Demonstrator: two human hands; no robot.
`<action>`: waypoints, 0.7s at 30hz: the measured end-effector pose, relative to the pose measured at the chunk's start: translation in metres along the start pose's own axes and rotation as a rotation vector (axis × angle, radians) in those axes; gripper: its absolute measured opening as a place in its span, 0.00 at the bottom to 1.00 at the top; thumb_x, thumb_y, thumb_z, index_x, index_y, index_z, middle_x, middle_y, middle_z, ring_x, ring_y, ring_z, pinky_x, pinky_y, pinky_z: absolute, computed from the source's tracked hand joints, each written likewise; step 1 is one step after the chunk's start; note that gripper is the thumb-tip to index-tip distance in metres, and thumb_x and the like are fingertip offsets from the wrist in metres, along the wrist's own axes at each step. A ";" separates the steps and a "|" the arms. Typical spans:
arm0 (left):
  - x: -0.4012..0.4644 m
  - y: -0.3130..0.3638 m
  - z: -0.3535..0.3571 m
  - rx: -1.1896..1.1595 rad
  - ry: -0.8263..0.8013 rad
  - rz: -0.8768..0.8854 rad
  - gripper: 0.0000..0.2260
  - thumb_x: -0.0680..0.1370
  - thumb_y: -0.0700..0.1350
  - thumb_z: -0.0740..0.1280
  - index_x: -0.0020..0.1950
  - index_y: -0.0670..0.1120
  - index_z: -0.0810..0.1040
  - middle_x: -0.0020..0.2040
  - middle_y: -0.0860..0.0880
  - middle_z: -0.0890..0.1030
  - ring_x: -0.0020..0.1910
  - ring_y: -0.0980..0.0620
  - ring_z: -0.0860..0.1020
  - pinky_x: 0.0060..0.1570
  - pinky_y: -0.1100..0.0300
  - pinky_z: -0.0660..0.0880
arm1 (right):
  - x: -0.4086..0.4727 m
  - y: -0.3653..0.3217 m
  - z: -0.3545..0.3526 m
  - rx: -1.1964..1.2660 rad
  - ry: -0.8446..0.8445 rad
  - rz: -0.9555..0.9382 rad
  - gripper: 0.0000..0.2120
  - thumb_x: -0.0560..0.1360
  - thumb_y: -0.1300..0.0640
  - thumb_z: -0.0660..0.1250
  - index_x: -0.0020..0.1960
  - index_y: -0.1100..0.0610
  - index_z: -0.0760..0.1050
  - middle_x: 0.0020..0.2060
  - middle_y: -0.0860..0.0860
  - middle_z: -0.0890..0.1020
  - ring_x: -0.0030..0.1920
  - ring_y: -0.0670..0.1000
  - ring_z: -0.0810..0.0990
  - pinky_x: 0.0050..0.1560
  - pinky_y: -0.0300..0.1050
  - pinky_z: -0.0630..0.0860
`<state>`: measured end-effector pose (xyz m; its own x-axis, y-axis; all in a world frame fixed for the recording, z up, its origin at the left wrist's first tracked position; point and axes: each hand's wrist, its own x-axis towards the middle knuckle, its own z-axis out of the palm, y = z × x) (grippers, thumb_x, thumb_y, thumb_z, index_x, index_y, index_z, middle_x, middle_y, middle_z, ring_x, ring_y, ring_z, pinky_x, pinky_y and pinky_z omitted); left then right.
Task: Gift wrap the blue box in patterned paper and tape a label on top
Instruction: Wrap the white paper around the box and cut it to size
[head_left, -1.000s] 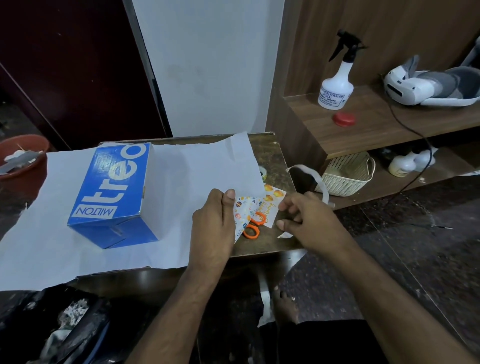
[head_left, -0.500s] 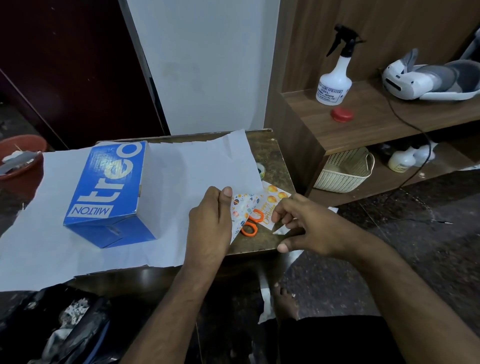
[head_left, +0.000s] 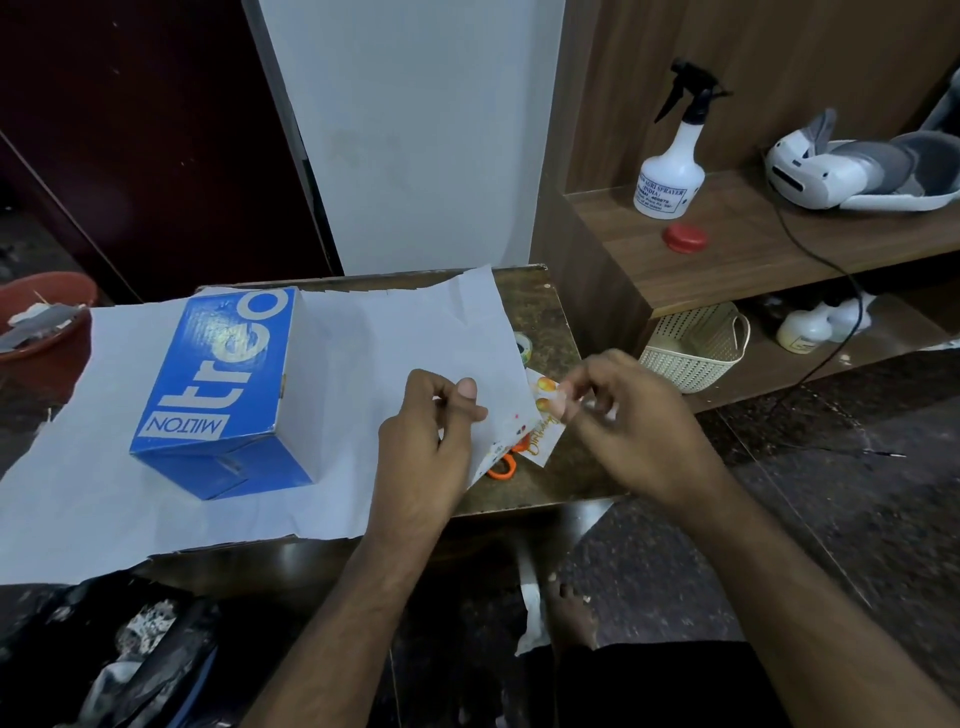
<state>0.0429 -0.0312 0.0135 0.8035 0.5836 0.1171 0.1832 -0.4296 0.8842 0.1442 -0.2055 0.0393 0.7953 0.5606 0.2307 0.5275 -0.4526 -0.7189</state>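
Since a second ago the right hand (head_left: 631, 415) has lifted off the table's right edge, fingers curled, what it pinches unclear; left hand (head_left: 434, 434) still pinches the wrapping paper's (head_left: 395, 343) right edge, patterned underside showing; blue Milton box (head_left: 228, 395) sits unwrapped on the sheet; folding looks imminent.

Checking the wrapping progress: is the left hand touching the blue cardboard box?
Apart. The head view shows the left hand on the white sheet of paper, bare paper between it and the blue cardboard box.
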 end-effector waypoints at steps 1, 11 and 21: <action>0.000 0.001 0.000 -0.005 -0.015 -0.005 0.18 0.80 0.64 0.56 0.53 0.51 0.72 0.50 0.57 0.86 0.51 0.60 0.82 0.47 0.73 0.72 | 0.001 -0.005 0.000 0.095 0.080 0.016 0.07 0.78 0.55 0.74 0.44 0.48 0.78 0.38 0.46 0.79 0.36 0.42 0.75 0.38 0.33 0.69; -0.036 0.038 0.011 -0.252 -0.357 0.172 0.22 0.78 0.52 0.73 0.70 0.55 0.74 0.49 0.57 0.87 0.54 0.62 0.83 0.57 0.68 0.75 | 0.008 -0.044 0.001 1.462 0.035 0.343 0.07 0.83 0.55 0.62 0.46 0.53 0.72 0.36 0.49 0.76 0.32 0.44 0.72 0.33 0.39 0.72; -0.015 0.037 0.009 -0.678 0.088 -0.068 0.05 0.78 0.45 0.72 0.45 0.47 0.86 0.37 0.47 0.84 0.35 0.52 0.77 0.41 0.60 0.76 | 0.002 -0.028 0.015 0.604 -0.025 0.149 0.12 0.82 0.45 0.66 0.58 0.52 0.78 0.44 0.43 0.82 0.41 0.39 0.78 0.43 0.36 0.74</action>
<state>0.0430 -0.0617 0.0404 0.7487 0.6600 0.0619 -0.1862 0.1197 0.9752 0.1270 -0.1814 0.0499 0.8362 0.5410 0.0894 0.1438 -0.0589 -0.9879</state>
